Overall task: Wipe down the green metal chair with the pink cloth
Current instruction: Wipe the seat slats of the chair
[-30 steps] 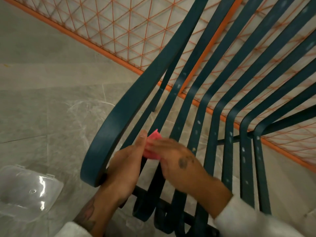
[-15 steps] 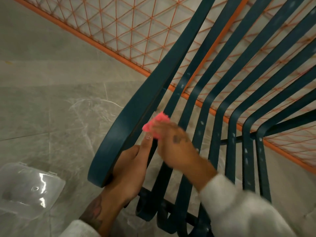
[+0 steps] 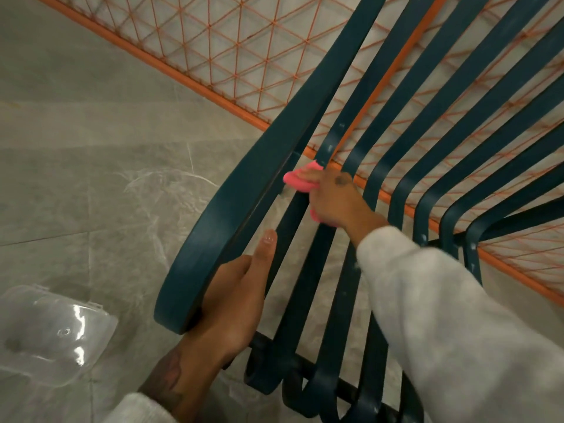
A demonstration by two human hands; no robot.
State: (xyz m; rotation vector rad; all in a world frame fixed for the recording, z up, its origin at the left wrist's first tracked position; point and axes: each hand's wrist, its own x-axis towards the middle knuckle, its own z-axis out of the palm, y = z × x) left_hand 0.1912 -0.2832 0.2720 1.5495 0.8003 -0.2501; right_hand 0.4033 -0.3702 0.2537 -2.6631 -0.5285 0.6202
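The green metal chair (image 3: 396, 123) fills the right and middle of the view, its flat slats speckled with pale spots. My right hand (image 3: 338, 203) grips the pink cloth (image 3: 297, 180) and presses it on a slat near the wide left armrest (image 3: 232, 209). My left hand (image 3: 238, 294) holds the curled front end of that armrest, thumb lying straight along its inner edge, fingers hidden underneath.
An orange wire-mesh panel (image 3: 213, 50) lies on the floor behind and under the chair. A clear plastic lid (image 3: 52, 331) lies on the grey marble floor (image 3: 76, 178) at the lower left.
My right hand has slid the pink cloth up the slat, away from me. My left hand has kept its hold on the armrest end.
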